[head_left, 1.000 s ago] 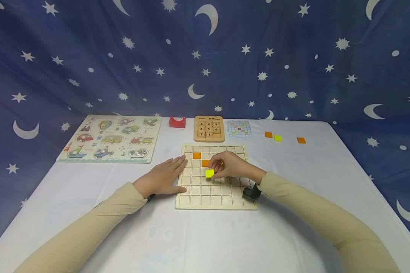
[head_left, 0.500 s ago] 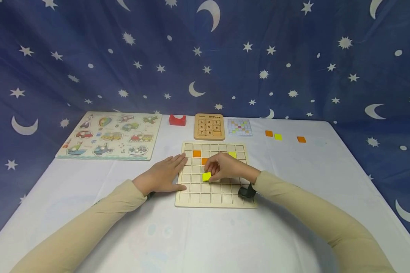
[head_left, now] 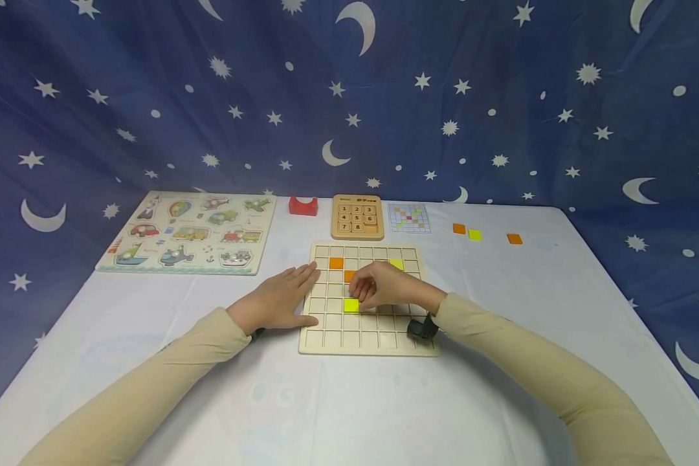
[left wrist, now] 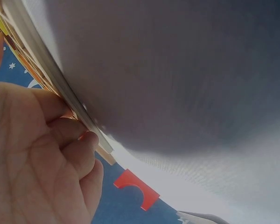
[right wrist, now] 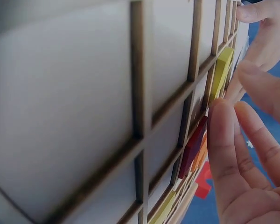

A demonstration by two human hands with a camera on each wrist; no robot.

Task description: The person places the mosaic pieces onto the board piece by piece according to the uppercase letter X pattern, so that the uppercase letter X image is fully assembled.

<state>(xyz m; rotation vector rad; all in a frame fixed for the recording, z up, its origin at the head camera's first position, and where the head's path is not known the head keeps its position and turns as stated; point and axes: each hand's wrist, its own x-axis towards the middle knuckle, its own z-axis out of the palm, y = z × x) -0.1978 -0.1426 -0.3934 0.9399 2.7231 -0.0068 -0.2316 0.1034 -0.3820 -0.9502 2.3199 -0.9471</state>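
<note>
A yellow square tile (head_left: 351,305) lies in a cell of the pale wooden grid board (head_left: 332,340). My right hand (head_left: 384,285) is over the board, fingertips right at the tile's edge. In the right wrist view the index fingertip meets that yellow tile (right wrist: 221,70) while the thumb stands apart from it. My left hand (head_left: 276,301) rests along the board's left edge, fingers extended. Orange tiles (head_left: 336,263) and another yellow tile (head_left: 396,264) sit in cells farther back. A dark red tile (right wrist: 192,148) shows in the right wrist view, hidden by my hand from above.
Behind the board stand a wooden number puzzle (head_left: 358,217), a pattern card (head_left: 409,218) and a red notched block (head_left: 303,206). A vehicle picture puzzle (head_left: 189,233) lies back left. Loose orange (head_left: 515,239) and yellow tiles (head_left: 474,234) lie back right.
My right hand has brought the yellow tile down and slightly toward me, from tilted above the board to flat in a cell. The left hand has stayed at the board's edge.
</note>
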